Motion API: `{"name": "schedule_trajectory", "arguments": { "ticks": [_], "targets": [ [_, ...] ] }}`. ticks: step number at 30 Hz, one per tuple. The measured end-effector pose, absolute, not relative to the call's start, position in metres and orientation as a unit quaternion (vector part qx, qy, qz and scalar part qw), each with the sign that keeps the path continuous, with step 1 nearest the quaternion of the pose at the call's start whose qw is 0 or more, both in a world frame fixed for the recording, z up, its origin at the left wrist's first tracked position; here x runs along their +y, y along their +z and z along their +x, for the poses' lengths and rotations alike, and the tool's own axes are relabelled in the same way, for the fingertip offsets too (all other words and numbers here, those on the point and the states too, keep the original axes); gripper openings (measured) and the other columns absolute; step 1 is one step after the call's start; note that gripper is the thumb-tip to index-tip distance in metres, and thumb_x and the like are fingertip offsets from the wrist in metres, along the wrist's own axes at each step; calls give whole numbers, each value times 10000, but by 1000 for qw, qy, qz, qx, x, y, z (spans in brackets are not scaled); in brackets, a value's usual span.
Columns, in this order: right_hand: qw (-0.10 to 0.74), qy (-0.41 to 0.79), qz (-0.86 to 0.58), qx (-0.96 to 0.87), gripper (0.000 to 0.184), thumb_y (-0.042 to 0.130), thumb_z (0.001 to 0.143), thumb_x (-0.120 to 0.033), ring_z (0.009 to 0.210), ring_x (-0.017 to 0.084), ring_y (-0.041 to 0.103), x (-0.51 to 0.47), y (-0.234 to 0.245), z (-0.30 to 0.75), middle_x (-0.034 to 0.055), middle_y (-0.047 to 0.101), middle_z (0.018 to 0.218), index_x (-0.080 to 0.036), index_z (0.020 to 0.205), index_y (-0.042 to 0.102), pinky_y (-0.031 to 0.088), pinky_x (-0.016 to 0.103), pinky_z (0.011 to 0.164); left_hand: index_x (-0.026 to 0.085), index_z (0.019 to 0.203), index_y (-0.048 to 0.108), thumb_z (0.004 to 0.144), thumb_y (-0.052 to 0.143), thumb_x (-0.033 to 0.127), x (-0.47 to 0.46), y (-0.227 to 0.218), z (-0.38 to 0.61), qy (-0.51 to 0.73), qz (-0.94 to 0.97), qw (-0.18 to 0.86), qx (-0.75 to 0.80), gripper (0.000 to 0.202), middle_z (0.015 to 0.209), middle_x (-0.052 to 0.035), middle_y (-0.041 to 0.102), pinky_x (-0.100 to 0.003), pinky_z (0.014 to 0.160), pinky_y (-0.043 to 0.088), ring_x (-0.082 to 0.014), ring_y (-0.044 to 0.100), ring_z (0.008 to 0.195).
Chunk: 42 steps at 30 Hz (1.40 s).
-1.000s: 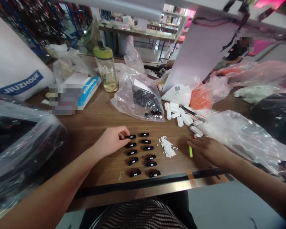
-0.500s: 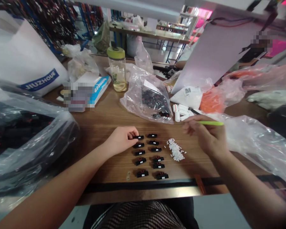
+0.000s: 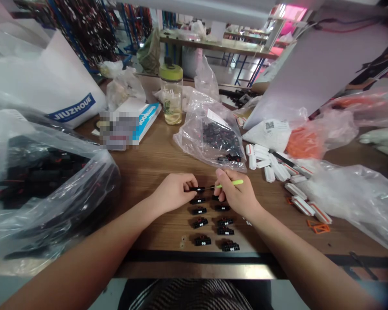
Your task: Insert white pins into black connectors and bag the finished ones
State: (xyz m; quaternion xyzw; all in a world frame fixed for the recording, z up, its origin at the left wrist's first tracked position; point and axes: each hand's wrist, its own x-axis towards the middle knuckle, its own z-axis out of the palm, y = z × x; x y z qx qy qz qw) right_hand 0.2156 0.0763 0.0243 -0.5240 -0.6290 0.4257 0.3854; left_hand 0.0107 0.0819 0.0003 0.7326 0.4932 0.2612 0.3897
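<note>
At the top of the left column, my left hand [image 3: 173,192] pinches a small black connector [image 3: 199,189] with two white dots on its face. My right hand [image 3: 237,193] grips a thin pick-like tool [image 3: 235,183] with a yellow-green handle. Its fine metal tip points left and reaches the pinched connector; exact contact is too small to tell. More black connectors [image 3: 202,240] lie in two columns below the hands. My right hand covers part of the right column. A few tiny white pieces [image 3: 246,221] show beside my right wrist, the others hidden behind it.
A clear bag of black parts [image 3: 221,137] lies ahead, and a larger open bag [image 3: 100,181] stands left. A green-lidded bottle [image 3: 171,97] stands behind. White-and-orange parts [image 3: 280,168], orange frames [image 3: 319,227] and clear plastic [image 3: 358,193] lie right.
My right hand has moved left and slightly down with the tool, from beyond the white pile to the connector in my left hand. The view has shifted slightly right.
</note>
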Motion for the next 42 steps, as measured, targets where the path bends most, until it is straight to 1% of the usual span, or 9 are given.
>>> {"name": "schedule_trajectory", "arguments": {
  "ticks": [11,20,25,28,35,38,42],
  "targets": [
    [380,400,-517,-655,450,476,968,-528,404,78,535,78,19,213,-22,610,540,-192,676,544,413,197,437,192,787,665,729,649,118,83,-3,10,263,738,384,489,96,696,25,645,-245,599,435,-125,578,622],
    [351,354,-525,-690,460,439,983,-517,419,92,528,76,20,208,-13,599,540,-203,661,531,417,217,456,188,780,655,728,633,122,83,-2,11,268,732,395,487,87,693,31,637,-235,598,431,-120,566,621],
    [386,368,-522,-666,457,461,975,-515,402,83,520,75,21,209,-16,603,534,-198,656,538,407,210,445,186,771,659,723,634,106,82,0,11,271,727,400,487,97,673,34,627,-235,595,431,-122,572,621],
    [390,366,-516,-669,453,461,980,-502,403,81,523,75,21,209,-17,605,538,-197,655,541,406,209,447,186,772,661,725,632,100,82,0,11,274,725,402,487,102,664,37,623,-232,585,427,-121,573,613],
    [366,347,-511,-697,452,431,995,-482,423,89,528,75,18,209,-15,605,548,-203,654,531,421,228,488,185,768,659,725,635,99,82,-1,11,271,726,400,489,99,676,33,630,-232,586,425,-119,568,613],
    [344,319,-496,-731,437,422,1004,-444,474,99,535,73,20,209,-13,595,560,-209,651,526,424,242,536,188,775,656,732,634,110,82,-1,11,268,729,395,490,92,684,30,638,-239,588,422,-123,567,615],
    [312,271,-474,-778,418,397,1013,-391,506,109,504,71,27,207,-17,552,549,-218,641,482,395,264,570,192,794,665,740,646,148,82,-3,11,263,728,389,499,72,675,28,640,-254,592,416,-135,569,617]
  ]
}}
